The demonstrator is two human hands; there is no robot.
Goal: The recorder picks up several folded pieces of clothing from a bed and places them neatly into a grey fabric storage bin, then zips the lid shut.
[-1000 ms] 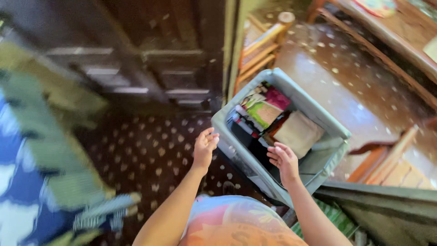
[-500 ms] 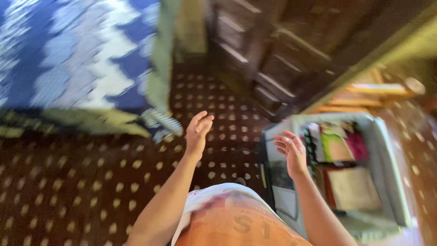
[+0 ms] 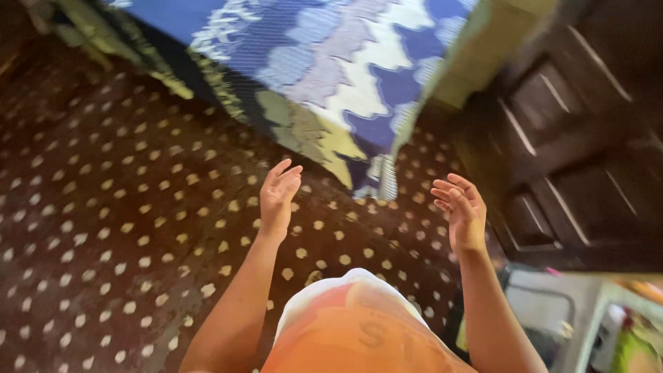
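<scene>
My left hand [image 3: 277,195] is raised in front of me with its fingers apart and nothing in it. My right hand [image 3: 461,211] is also up, palm turned inward, fingers spread and holding nothing. Both hang above a dark brown floor with pale dots [image 3: 124,228]. Just beyond my fingertips hangs the corner of a blue and white patterned bedcover [image 3: 324,62] with an olive border. The grey plastic bin [image 3: 552,311] holding folded cloth sits at the bottom right edge, behind my right forearm.
A dark wooden panelled door or cabinet [image 3: 587,159] stands to the right. The bed with the patterned cover fills the top of the view. My orange and white shirt [image 3: 352,331] shows at the bottom.
My view has swung left, away from the grey bin, which has slid to the bottom right corner. The bedcover now lies ahead. Both hands stay raised and hold nothing.
</scene>
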